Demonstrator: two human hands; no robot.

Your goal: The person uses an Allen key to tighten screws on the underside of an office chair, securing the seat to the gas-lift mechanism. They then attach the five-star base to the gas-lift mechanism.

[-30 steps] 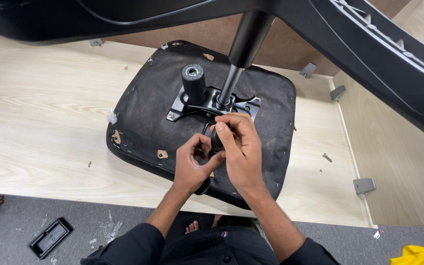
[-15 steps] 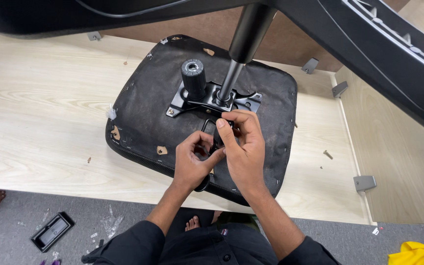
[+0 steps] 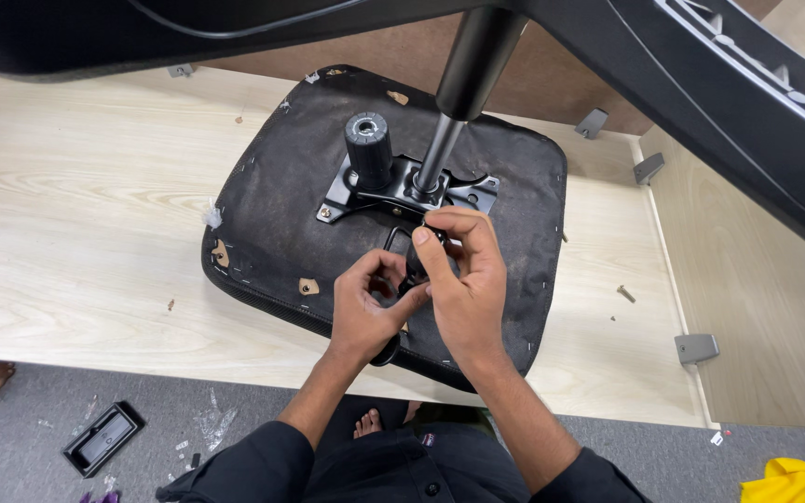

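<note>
An upside-down black chair seat lies on a pale wooden panel. A black metal mechanism plate with a round knob is fixed to its underside, and a gas cylinder rises from the plate. My left hand and my right hand meet just in front of the plate. Both pinch a small black part at the lever below the plate; most of it is hidden by my fingers.
A black chair base spans the top of the view. Grey brackets sit on the panel's right side, with a loose screw nearby. A black plastic piece and scraps lie on the grey floor; yellow cloth at bottom right.
My hands stay on the small black part, with the fingers shifting slightly around it. The view has drifted a little.
</note>
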